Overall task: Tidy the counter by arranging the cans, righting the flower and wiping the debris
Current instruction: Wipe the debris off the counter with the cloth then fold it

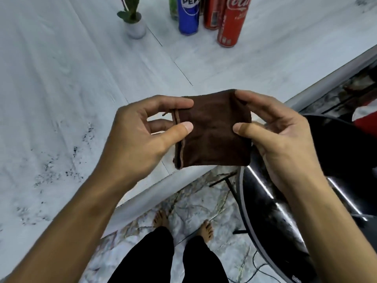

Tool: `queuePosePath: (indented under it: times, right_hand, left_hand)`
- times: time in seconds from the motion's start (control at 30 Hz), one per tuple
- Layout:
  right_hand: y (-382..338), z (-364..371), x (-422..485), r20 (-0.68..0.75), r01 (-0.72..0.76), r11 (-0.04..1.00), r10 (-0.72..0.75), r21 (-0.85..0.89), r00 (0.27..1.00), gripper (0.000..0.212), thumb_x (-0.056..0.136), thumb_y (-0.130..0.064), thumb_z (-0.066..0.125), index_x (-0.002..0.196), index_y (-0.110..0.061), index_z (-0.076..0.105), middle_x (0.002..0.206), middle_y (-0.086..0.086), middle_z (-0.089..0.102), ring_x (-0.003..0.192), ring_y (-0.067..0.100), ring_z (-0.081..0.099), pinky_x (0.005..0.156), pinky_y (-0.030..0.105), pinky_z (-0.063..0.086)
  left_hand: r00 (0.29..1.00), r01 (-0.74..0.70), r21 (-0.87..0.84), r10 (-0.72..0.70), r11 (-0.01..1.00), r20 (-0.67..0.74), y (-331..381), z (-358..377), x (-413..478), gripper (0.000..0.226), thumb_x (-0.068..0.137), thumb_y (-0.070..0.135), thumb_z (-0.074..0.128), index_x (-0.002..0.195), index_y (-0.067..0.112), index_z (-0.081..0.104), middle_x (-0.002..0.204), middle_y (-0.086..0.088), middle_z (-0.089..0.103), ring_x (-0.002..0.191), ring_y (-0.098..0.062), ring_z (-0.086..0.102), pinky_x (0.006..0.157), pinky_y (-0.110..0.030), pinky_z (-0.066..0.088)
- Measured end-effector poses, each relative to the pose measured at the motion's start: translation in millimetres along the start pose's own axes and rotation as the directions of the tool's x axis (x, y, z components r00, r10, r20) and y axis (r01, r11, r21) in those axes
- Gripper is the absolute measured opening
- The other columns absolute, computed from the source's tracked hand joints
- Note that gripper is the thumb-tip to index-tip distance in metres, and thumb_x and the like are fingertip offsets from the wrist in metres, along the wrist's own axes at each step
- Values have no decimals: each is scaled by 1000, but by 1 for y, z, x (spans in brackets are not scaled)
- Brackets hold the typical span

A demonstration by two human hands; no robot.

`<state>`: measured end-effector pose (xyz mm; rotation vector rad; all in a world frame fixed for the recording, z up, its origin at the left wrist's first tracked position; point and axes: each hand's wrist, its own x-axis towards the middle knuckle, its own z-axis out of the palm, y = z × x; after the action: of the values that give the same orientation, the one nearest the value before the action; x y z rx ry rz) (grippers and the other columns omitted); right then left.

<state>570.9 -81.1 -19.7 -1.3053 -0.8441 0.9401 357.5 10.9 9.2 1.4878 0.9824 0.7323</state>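
Note:
A folded brown cloth (213,129) is held in the air over the counter's front edge. My left hand (140,137) pinches its left hemmed edge between thumb and fingers, and my right hand (273,131) pinches its right edge. Dark crumbs of debris (67,160) lie scattered on the white counter (71,78) at the left. At the back, a small potted flower (133,19) stands upright in a white pot. Beside it stand a blue Pepsi can (188,16), a red Coca-Cola can (231,23), another red can (212,14) and a green can (173,7), grouped together.
The counter's front edge (183,178) runs diagonally below the cloth. A black chair (285,201) stands on the marble floor at the right. My legs and bare feet (183,225) are below.

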Motion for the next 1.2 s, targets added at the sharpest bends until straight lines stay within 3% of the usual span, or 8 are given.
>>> queuePosePath:
  times: [0.07,0.33,0.47,0.6,0.73,0.97,1.1,1.2]
  right_hand:
    - [2,14,14,29,1,1000,-1,-7,1000,50,79,-2,75,124,-23,73,130,1,70,88,35,65,95,58,56]
    - [26,56,38,74,-98,989,107,-108,991,53,80,2,73,124,-29,73,128,-9,71,76,28,61,82,31,58]
    - [33,67,36,58,-194,956,211,-219,976,54,81,-3,75,119,-41,73,104,16,72,71,30,58,82,49,58]
    - [32,67,33,17,-240,906,262,-350,965,54,80,-10,75,120,-47,70,60,10,64,61,17,61,69,25,54]
    - [29,73,31,-31,-229,839,247,-494,969,51,84,-11,76,122,-45,69,52,-3,60,57,8,61,63,16,47]
    - [15,85,12,-141,-113,665,12,-738,990,36,85,-31,78,121,-33,71,106,-17,73,81,-1,65,70,16,50]
    - [12,96,0,-81,-17,586,-83,-810,993,38,93,-36,70,129,-24,69,140,-9,62,125,12,59,101,38,52]
    - [12,107,-6,-3,31,534,-63,-845,998,46,99,-44,60,140,-25,60,151,-10,52,140,9,45,110,29,39]
  left_hand:
    - [999,3,4,-3,1000,-35,0,-15,7,32,79,14,80,109,26,78,117,2,76,86,-23,79,94,-50,59]
    - [987,131,132,-117,983,-110,-28,-51,22,32,85,11,83,109,30,78,100,7,79,77,-16,77,88,-39,62]
    - [974,221,190,-206,956,-100,-48,-60,24,34,84,12,83,110,34,76,93,3,77,67,-10,72,67,-23,56]
    - [976,218,275,-204,937,-78,-54,-62,27,36,83,16,84,112,36,76,122,22,66,76,0,71,68,-9,50]
    - [979,203,380,-186,902,-82,-51,-59,28,35,82,20,85,112,35,76,117,22,67,83,4,69,80,-17,54]
    - [984,62,546,39,835,-172,-39,-75,20,25,86,35,80,110,35,75,92,28,67,80,9,67,71,-19,57]
    - [981,-116,617,189,778,-53,-41,-93,18,30,93,37,73,122,29,71,118,17,71,110,0,65,95,-31,55]
    - [975,-206,674,211,710,76,-47,-112,19,44,98,48,64,139,31,61,142,17,60,133,0,51,108,-20,39]
